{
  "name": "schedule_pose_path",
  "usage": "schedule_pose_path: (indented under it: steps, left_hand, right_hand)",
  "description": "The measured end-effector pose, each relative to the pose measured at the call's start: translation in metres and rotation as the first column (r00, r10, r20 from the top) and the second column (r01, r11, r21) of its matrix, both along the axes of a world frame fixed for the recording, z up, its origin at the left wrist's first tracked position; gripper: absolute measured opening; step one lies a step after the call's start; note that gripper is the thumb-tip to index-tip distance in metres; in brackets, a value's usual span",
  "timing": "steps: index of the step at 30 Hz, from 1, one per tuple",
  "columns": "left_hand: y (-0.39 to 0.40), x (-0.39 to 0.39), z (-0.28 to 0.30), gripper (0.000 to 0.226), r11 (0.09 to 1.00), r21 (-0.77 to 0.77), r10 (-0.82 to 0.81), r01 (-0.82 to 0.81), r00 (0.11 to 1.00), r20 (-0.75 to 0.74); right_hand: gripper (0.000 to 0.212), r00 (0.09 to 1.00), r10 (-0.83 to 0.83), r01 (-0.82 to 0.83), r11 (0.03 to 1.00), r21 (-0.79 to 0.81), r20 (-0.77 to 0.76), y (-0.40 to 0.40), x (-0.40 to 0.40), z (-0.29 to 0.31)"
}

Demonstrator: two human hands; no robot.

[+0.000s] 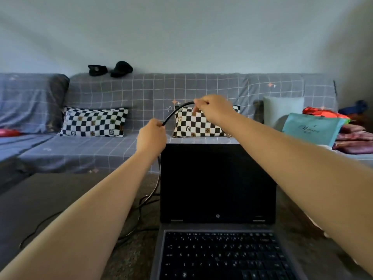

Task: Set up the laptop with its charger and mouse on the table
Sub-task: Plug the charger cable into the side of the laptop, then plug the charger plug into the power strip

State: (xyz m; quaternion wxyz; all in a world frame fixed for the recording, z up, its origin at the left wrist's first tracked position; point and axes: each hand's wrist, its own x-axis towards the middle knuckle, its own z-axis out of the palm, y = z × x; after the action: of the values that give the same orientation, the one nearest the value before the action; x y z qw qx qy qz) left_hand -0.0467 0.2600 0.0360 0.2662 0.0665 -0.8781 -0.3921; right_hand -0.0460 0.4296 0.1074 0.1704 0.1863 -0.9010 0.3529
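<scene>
From the head camera: a person's two bare hands hold a black cable (175,113) raised above the top edge of an open laptop (218,199). The left hand (151,136) has its fingers curled around the cable's lower stretch, just left of the screen's upper corner. The right hand (214,110), higher and farther right, pinches the cable's upper stretch between curled fingers and thumb. Between the two hands the cable runs in a shallow arc, its long axis climbing from lower left to upper right; whether a plug sits at the upper end cannot be told, as the fingers cover it. Below the left hand the cable drops along the screen's left side and joins loose loops on the brownish surface (125,257) beside the laptop.

The laptop faces the camera, screen dark and upright, keyboard toward the viewer. Behind it stands a grey grid-patterned sofa (113,91) with two checkered pillows (93,122), a pale blue cushion (282,110), a teal bag (310,128) and folded cloth at the right, and two dark items (110,69) on the backrest.
</scene>
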Motion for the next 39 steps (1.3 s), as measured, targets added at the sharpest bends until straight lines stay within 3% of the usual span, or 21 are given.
schedule_pose_path:
  steps: [4,7,12,17,23,28,32,35,39]
  left_hand:
    - [0.05,-0.026,0.02,0.021,0.998,-0.024,-0.056,0.055,0.997,-0.043]
    - [0.106,-0.041,0.015,0.024,0.972,-0.081,-0.22,0.221,0.975,0.019]
    - [0.206,-0.045,0.009,0.039,0.865,-0.203,-0.434,0.46,0.887,0.158]
    - [0.272,-0.041,-0.001,0.036,0.75,-0.315,-0.513,0.581,0.812,0.277]
    - [0.316,-0.02,-0.002,0.061,0.697,-0.357,-0.55,0.622,0.783,0.292]
    - [0.337,0.001,-0.023,0.059,0.652,-0.366,-0.577,0.665,0.747,0.33]
    - [0.335,0.022,-0.051,0.061,0.589,-0.411,-0.553,0.696,0.718,0.423]
    - [0.339,0.045,-0.068,0.057,0.514,-0.411,-0.623,0.753,0.657,0.425]
    - [0.352,0.069,-0.089,0.033,0.402,-0.462,-0.712,0.791,0.587,0.386]
  right_hand:
    - [0.037,0.99,-0.138,0.135,0.986,0.096,0.031,0.07,-0.013,-0.01]
    - [0.037,0.952,-0.306,0.299,0.939,0.172,0.012,0.131,-0.016,-0.02]
    - [0.03,0.847,-0.516,0.494,0.853,0.169,0.127,0.214,-0.006,-0.04]
    - [0.033,0.781,-0.551,0.557,0.827,0.072,0.294,0.262,0.026,-0.055]
    - [0.035,0.73,-0.514,0.59,0.806,-0.036,0.449,0.288,0.064,-0.066]
    - [0.029,0.577,-0.445,0.649,0.759,-0.054,0.684,0.297,0.089,-0.085]
    - [0.022,0.651,-0.408,0.538,0.843,-0.01,0.641,0.301,0.111,-0.112]
    - [0.017,0.723,-0.364,0.457,0.889,-0.012,0.587,0.305,0.123,-0.132]
    - [0.016,0.761,-0.317,0.352,0.935,0.051,0.566,0.31,0.135,-0.157]
